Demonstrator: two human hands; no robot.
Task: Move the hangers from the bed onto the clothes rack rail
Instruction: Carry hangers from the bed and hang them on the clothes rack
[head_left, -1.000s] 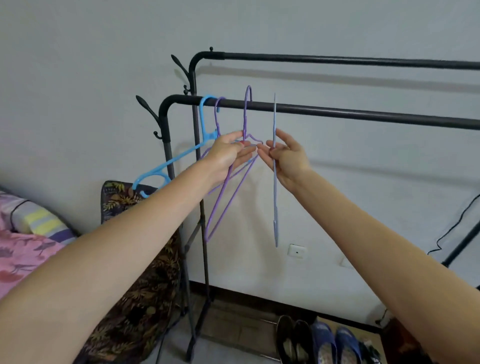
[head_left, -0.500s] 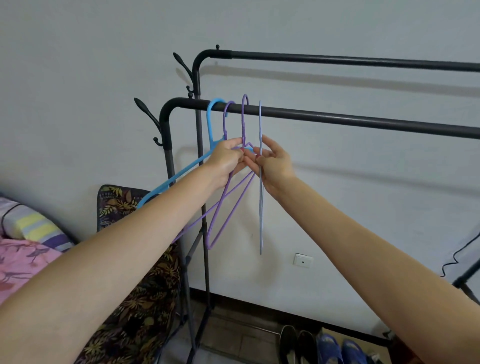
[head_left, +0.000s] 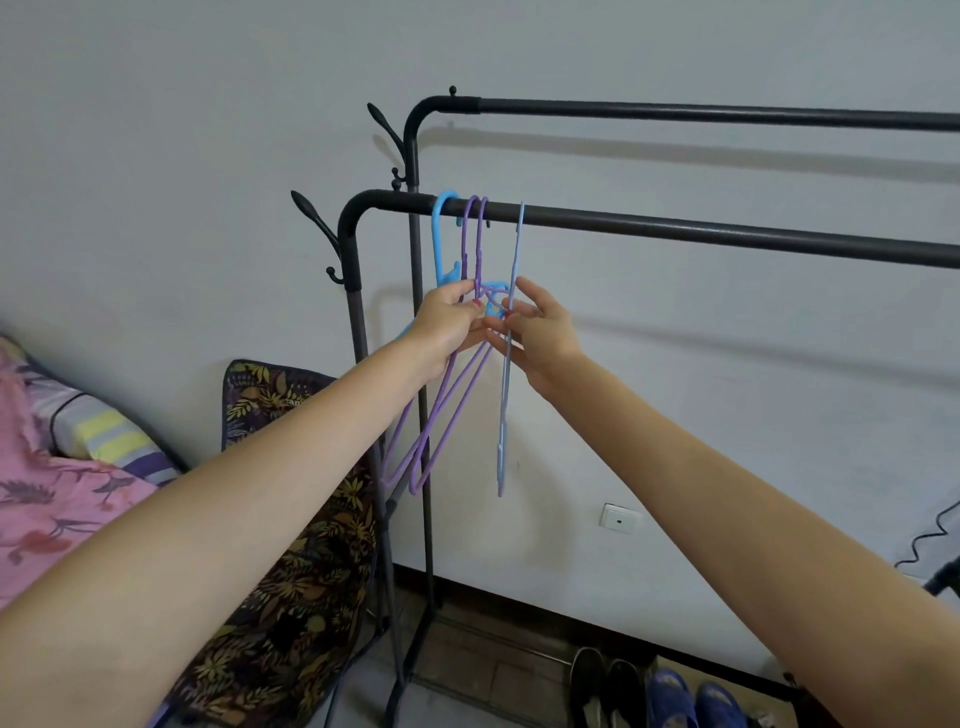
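Several hangers hook over the front rail (head_left: 675, 231) of the black clothes rack near its left end: a blue hanger (head_left: 440, 244), two purple hangers (head_left: 475, 244) and a pale lilac hanger (head_left: 511, 364) seen edge-on. My left hand (head_left: 449, 322) pinches the purple hangers at their necks, fingers curled round the wires. My right hand (head_left: 540, 332) pinches the pale lilac hanger just below its neck, with the other fingers spread. The two hands almost touch.
A higher back rail (head_left: 727, 111) runs behind the front one. Side hooks (head_left: 317, 223) stick out from the rack's left post. A floral cushion (head_left: 280, 519) leans against the wall, the bed with pink bedding (head_left: 47, 499) lies at left, shoes (head_left: 654, 691) on the floor.
The hangers' hooks have come down onto the front rail; a second ago they were held at or above it. Both hands have drawn closer together and sit lower under the rail.
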